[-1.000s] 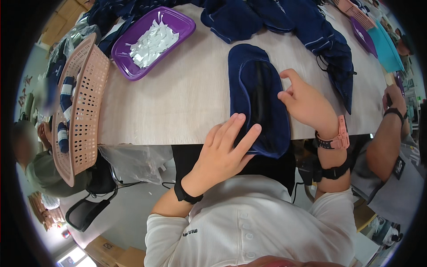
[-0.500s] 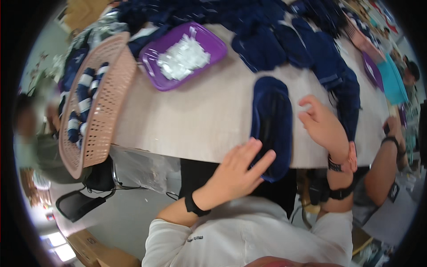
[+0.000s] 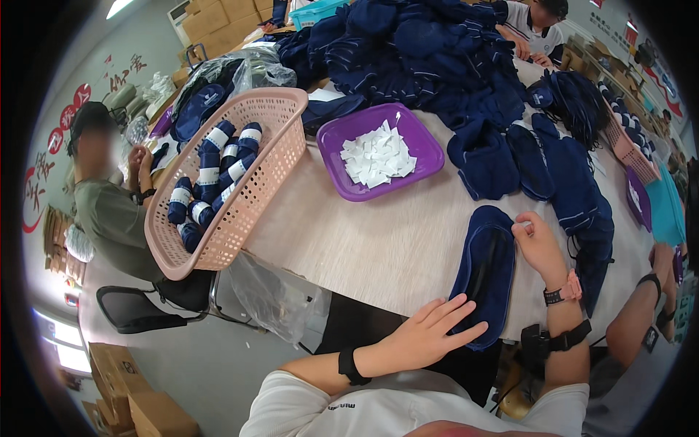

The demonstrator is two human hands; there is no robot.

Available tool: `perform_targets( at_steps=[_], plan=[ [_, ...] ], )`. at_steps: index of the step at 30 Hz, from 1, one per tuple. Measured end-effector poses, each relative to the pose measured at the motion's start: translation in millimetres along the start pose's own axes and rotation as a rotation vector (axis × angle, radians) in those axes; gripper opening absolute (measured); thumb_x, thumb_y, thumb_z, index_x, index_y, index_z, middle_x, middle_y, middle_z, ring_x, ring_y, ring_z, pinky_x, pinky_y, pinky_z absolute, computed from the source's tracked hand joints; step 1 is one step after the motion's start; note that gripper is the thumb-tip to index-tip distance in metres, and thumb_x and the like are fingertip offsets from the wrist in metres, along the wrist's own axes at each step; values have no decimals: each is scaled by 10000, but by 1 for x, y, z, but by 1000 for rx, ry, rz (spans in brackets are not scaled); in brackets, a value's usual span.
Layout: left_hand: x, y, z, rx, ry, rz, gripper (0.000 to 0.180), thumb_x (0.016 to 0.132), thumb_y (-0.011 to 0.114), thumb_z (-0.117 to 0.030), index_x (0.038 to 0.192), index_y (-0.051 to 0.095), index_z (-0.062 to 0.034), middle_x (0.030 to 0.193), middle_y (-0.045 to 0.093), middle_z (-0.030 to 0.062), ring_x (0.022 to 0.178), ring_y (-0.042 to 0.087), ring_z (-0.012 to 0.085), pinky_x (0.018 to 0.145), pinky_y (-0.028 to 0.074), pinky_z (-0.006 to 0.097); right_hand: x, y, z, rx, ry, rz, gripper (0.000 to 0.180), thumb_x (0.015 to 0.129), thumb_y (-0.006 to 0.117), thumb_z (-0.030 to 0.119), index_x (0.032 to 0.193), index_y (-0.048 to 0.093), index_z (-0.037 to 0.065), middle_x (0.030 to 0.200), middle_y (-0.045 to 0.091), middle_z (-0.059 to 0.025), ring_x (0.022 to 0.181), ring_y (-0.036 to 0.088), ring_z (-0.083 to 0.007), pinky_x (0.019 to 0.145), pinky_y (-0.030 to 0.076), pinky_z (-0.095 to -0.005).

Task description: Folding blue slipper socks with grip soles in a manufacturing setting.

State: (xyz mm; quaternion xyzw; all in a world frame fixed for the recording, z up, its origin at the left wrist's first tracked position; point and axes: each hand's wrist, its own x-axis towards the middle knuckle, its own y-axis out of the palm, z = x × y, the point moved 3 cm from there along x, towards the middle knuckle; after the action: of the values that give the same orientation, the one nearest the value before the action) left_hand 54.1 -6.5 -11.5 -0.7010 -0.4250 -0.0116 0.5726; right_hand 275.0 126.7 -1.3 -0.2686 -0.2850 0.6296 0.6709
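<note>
A person's left hand (image 3: 426,336) lies flat, fingers spread, its fingertips on the near end of a navy eye mask (image 3: 486,271). The mask lies lengthwise at the near edge of a pale worktop (image 3: 378,240). The right hand (image 3: 537,244) rests at the mask's far right edge; its grip is narrow, fingers curled, and what it pinches cannot be told. Further off sits a purple tray (image 3: 419,146) of white slips, with a pink basket (image 3: 251,204) of rolled masks to its left. Beyond lies a heap of navy masks (image 3: 437,51).
</note>
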Motion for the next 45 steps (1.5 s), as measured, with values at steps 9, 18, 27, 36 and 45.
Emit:
perform_targets(
  at_steps=[9, 18, 27, 36, 45],
  plan=[
    [13, -15, 4, -26, -30, 107, 491, 725, 583, -46, 1196, 489, -149, 1228, 435, 148, 1180, 392, 309, 941, 353, 406, 10, 4, 2, 154, 62, 70, 242, 788, 596, 196, 891, 572, -22, 721, 605, -81, 645, 566, -153, 597, 440, -274],
    [19, -12, 9, -79, -12, 69, 462, 736, 609, -87, 1180, 497, -147, 1221, 445, 139, 1179, 402, 298, 933, 370, 404, 20, 6, 1, 9, 62, 19, 218, 769, 601, 187, 879, 581, 0, 746, 606, -95, 673, 581, -189, 622, 450, -290],
    [12, -8, 9, -74, 17, 13, 459, 726, 654, -173, 1161, 510, -147, 1190, 480, 121, 1148, 443, 271, 908, 407, 363, 22, 6, 6, -22, 13, -15, 213, 810, 544, 218, 902, 563, 28, 752, 604, -104, 694, 581, -219, 656, 447, -309],
    [12, -9, 12, -50, -161, 13, 709, 672, 698, -364, 1282, 406, -152, 1313, 276, 267, 1192, 335, 412, 973, 309, 482, -2, -8, 24, -66, -7, -156, 250, 856, 479, 274, 903, 512, 31, 698, 576, -162, 671, 577, -294, 615, 425, -371],
    [20, -11, 15, -44, -196, 50, 862, 660, 682, -442, 1322, 298, -45, 1277, 339, 272, 1136, 404, 410, 974, 302, 492, -62, 5, 34, -17, 62, 64, 229, 817, 516, 155, 953, 392, 17, 654, 531, -197, 623, 551, -363, 583, 415, -403]
  ],
)
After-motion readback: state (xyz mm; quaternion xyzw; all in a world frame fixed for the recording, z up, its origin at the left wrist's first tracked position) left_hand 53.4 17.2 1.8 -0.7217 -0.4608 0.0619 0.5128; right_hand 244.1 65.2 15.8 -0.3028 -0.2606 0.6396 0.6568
